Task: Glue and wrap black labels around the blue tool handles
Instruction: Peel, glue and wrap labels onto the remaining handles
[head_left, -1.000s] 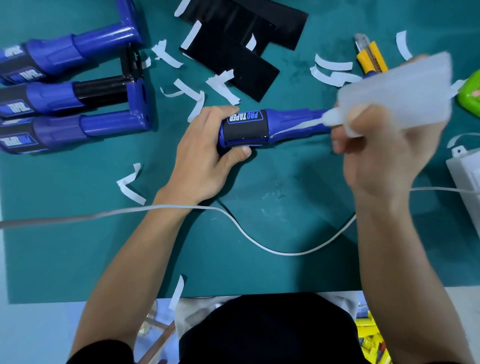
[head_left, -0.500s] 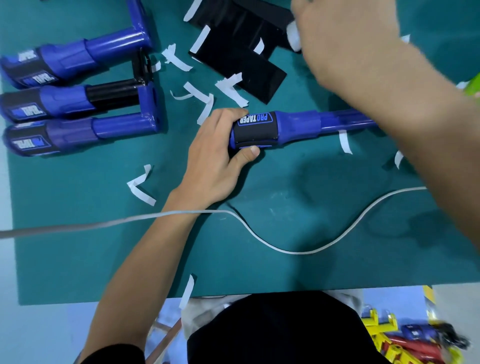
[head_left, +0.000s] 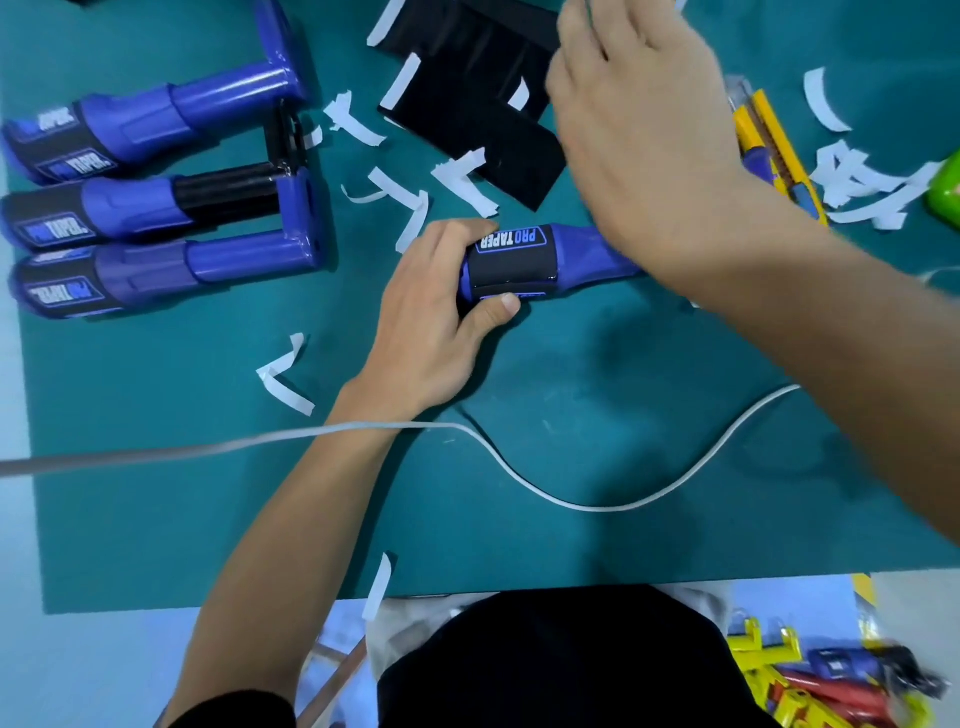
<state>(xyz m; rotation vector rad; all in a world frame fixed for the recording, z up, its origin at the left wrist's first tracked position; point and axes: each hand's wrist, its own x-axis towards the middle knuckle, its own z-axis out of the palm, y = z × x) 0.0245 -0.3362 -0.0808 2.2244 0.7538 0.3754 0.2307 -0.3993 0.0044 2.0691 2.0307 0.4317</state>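
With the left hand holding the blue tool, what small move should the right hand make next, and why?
Probably lower the right hand and pinch one black label off the pile. Its fingers are straight and hold nothing, over the labels, while the left hand holds the blue tool steady on the mat.

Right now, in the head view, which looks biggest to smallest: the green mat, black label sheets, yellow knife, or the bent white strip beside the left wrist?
1. green mat
2. black label sheets, partly covered
3. yellow knife, partly hidden
4. bent white strip
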